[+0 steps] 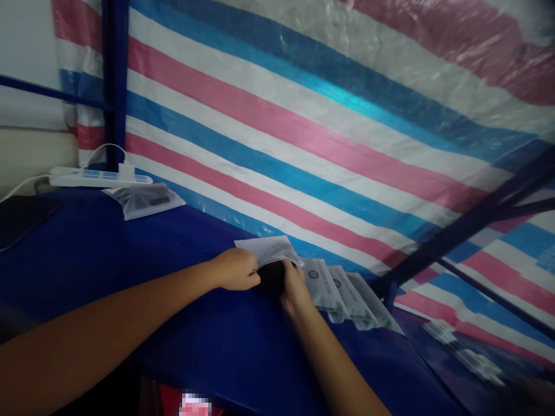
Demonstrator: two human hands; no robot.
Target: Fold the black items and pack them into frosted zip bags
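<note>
My left hand (pixel 236 268) and my right hand (pixel 292 286) meet over a clear plastic bag (pixel 269 249) on the blue table (pixel 130 254). Both hands grip the bag, and a dark item (pixel 271 276) shows between them at its lower end. Whether the dark item is inside the bag I cannot tell. Just right of my right hand lies a row of filled grey printed bags (pixel 342 292), overlapping each other along the table's back edge.
A white power strip (pixel 97 178) with a plug and cable lies at the far left, with another bagged dark item (pixel 145 199) beside it. A striped blue, pink and white tarp (pixel 303 115) hangs behind. Dark blue frame bars (pixel 115 81) stand at left and right.
</note>
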